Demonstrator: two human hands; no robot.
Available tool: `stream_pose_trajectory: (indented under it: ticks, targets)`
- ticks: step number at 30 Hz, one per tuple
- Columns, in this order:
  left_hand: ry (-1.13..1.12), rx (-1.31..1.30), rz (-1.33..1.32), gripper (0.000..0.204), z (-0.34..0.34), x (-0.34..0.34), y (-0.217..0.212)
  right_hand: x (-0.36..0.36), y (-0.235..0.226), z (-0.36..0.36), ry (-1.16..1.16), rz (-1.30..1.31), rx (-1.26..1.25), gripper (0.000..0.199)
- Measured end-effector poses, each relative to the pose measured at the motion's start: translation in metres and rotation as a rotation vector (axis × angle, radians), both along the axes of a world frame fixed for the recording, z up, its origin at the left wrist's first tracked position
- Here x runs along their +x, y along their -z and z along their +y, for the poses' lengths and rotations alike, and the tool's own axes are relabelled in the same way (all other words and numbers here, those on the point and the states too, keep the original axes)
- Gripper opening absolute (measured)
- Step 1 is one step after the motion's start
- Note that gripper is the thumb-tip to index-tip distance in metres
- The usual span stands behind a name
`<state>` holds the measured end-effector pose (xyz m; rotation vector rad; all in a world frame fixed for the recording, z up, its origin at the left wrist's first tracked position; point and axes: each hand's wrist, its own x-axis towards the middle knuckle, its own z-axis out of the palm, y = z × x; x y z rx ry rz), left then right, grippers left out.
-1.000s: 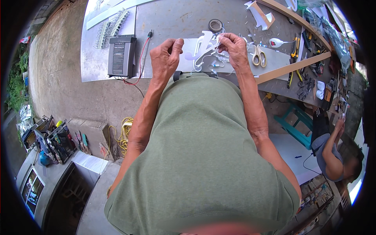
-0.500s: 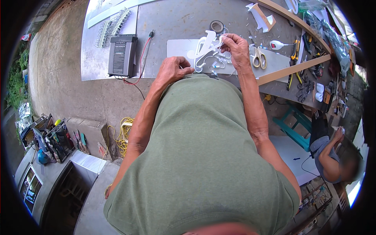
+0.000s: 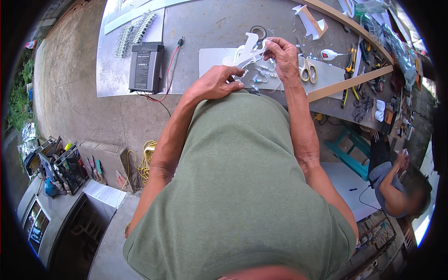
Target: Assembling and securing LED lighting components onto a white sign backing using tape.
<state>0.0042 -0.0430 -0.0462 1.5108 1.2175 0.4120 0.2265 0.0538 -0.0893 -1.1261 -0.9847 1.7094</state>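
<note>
The right grip (image 3: 284, 57) pinches a white curved piece (image 3: 250, 45), the left grip (image 3: 215, 84) parted just beside it.

Head camera, left unit of a worn fisheye pair; single wide view, upright, facing steeply down.
Looks from the wearer's head over an olive-green cloth shirt (image 3: 240, 182), very close, filling the lower middle; wearer's left lies at left. The bare left hand (image 3: 216, 83) and bare right hand (image 3: 283, 55) show farther out, at upper centre, by the near edge of a flat grey metal worktable (image 3: 196, 25) cropped at the top. Coverage runs to rough grey-brown concrete floor (image 3: 74, 74) at left and a grey-topped co-worker (image 3: 386, 189) at right; straight edges bow outward.
</note>
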Motion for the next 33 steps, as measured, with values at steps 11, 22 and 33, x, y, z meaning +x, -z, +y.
stream_pose_trajectory:
  ticks: [11,22,33]
  targets:
    - [-0.023,0.073,0.133,0.081,0.03,0.029,0.004,0.004,-0.018,0.02,0.051,0.026,0.092,0.019]
    - [-0.036,0.016,-0.298,0.048,0.037,0.045,0.009,-0.002,-0.027,0.026,0.084,0.014,0.115,0.018]
    - [-0.262,-0.212,-0.401,0.041,0.025,0.035,-0.011,-0.005,-0.03,0.017,0.075,-0.003,0.092,0.017]
